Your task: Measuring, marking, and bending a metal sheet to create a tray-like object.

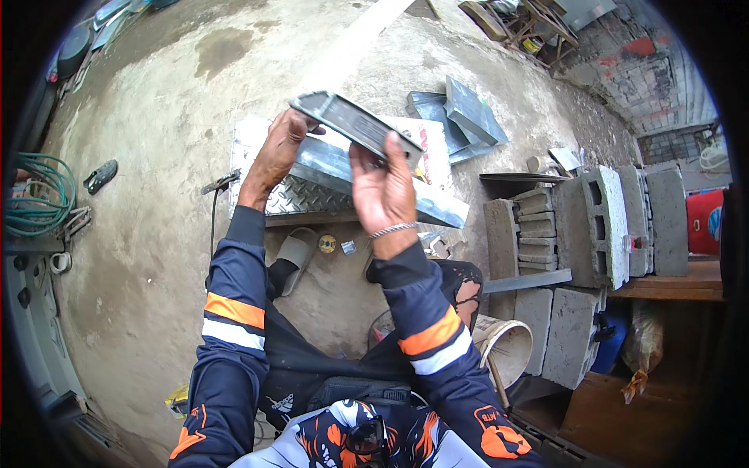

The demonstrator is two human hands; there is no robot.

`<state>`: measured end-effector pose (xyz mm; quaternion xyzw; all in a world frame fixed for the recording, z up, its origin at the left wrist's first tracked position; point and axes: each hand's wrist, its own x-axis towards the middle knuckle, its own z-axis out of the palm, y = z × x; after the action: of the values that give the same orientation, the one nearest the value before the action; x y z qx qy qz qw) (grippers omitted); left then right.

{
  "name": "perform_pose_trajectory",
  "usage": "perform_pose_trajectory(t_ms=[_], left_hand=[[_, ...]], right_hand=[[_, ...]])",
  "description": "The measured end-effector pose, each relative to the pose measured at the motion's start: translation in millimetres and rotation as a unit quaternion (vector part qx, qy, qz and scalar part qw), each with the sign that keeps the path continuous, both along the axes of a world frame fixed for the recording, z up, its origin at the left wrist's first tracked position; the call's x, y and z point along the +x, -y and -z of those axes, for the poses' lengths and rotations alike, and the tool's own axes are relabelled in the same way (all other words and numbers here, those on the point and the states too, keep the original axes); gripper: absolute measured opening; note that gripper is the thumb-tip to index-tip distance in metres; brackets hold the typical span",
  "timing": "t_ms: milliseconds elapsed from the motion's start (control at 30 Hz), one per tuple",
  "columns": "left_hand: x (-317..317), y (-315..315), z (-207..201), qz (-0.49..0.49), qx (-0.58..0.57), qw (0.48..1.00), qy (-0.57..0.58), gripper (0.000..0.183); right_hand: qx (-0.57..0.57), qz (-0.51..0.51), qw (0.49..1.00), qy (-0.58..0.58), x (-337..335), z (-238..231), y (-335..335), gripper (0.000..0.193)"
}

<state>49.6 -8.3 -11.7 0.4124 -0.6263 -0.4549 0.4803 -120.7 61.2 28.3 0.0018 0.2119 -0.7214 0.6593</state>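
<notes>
In front of me, above the low bench, my two hands hold up a long, flat, grey metal piece with a raised rim and a slanted left end. My left hand is closed on its left end, some fingers hidden behind it. My right hand grips the right end, palm turned up, with thumb and fingers about its edge. Beneath them a shiny folded sheet-metal length lies across the bench, whose top is partly diamond-patterned plate. A clamp-like tool with a cable sits at the bench's left edge.
Bent sheet-metal pieces lie beyond the bench. Concrete blocks are stacked at right, with a white bucket beside my leg. A yellow disc lies near my sandal. A green hose is coiled at far left.
</notes>
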Motion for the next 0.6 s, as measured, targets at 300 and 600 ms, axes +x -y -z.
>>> perform_pose_trajectory(t_ms=[300,600], left_hand=[[4.8,-10.5,-6.3,0.001,0.107,0.979,-0.173,0.066],[3.3,-2.7,-8.7,-0.055,0.098,0.906,-0.407,0.04]], right_hand=[[-0.09,-0.099,0.958,-0.255,60.7,1.7,16.6,0.027],[-0.192,-0.196,0.604,-0.748,-13.3,3.5,76.2,0.029]])
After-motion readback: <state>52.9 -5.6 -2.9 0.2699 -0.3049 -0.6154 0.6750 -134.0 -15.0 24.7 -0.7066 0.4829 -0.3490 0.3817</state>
